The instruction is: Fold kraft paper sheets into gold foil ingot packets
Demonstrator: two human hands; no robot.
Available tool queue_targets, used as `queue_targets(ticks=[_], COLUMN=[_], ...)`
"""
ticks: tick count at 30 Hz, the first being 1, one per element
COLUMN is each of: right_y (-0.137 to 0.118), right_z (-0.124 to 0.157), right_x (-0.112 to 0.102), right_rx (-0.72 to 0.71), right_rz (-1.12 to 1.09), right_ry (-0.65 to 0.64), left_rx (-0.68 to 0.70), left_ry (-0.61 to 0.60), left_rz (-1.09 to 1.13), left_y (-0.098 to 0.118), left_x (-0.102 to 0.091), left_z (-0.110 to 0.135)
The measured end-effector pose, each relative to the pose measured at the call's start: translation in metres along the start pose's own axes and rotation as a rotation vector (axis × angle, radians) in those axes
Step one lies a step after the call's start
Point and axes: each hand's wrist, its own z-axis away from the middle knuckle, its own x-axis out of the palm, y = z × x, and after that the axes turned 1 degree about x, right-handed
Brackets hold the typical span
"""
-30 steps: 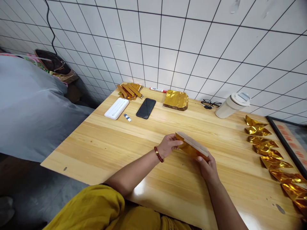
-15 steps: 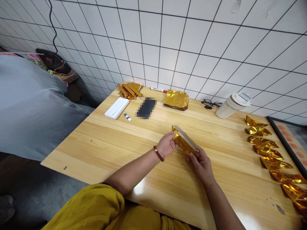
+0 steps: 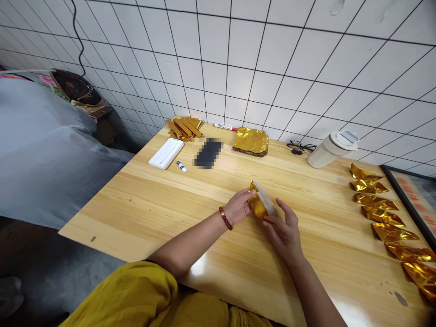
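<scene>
A folded sheet of gold foil paper (image 3: pixel 258 205) is held above the table, its pale inner side facing up along the fold. My left hand (image 3: pixel 238 206), with a beaded bracelet on the wrist, pinches its left end, thumb on top. At the lower right end, my right hand (image 3: pixel 284 231) has some fingers against the paper and one finger lifted away from it. The contact there is partly hidden by the hand itself. Beyond both hands lies a stack of gold foil sheets (image 3: pixel 251 141).
Several folded gold foil pieces (image 3: pixel 388 232) form a row at right, beside a black-framed panel (image 3: pixel 408 200). Along the back are gold strips (image 3: pixel 185 128), a marker (image 3: pixel 225 127), glasses (image 3: pixel 301 146) and a tumbler (image 3: pixel 329 152). A white power bank (image 3: pixel 166 153) and a blurred dark object (image 3: pixel 208 153) lie left.
The paper's right end has folded inward, so the piece looks shorter and steeper. My right hand has shifted slightly left and lifted one finger off; my left hand keeps its grip.
</scene>
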Motion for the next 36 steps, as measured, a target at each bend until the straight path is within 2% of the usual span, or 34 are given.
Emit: queue_targets(ticks=[4, 8, 12, 16, 22, 27, 31, 36], right_y=[0.002, 0.006, 0.007, 0.006, 0.012, 0.02, 0.015, 0.003], right_z=[0.002, 0.004, 0.0, -0.004, 0.0, 0.002, 0.001, -0.002], right_x=[0.004, 0.009, 0.006, 0.0, -0.001, -0.001, -0.002, -0.002], right_rx=[0.164, 0.416, 0.54, 0.518, 0.516, 0.498, 0.378, 0.245], right_rz=[-0.208, -0.542, -0.643, -0.721, -0.877, -0.853, -0.755, -0.434], right_ry=[-0.038, 0.071, 0.158, 0.201, 0.163, 0.143, 0.03, -0.234], left_rx=[-0.032, -0.076, -0.039, 0.023, 0.029, 0.034, 0.036, 0.045], left_ry=[-0.05, -0.064, -0.107, -0.184, -0.017, 0.006, 0.01, 0.01], left_rz=[-0.056, -0.134, -0.167, -0.152, -0.149, -0.121, -0.115, -0.073], left_y=[0.001, -0.002, -0.001, 0.002, -0.003, -0.005, -0.004, -0.002], left_x=[0.001, 0.0, 0.0, 0.001, -0.001, 0.0, 0.003, 0.004], left_z=[0.003, 0.003, 0.004, 0.004, 0.001, 0.001, 0.003, 0.002])
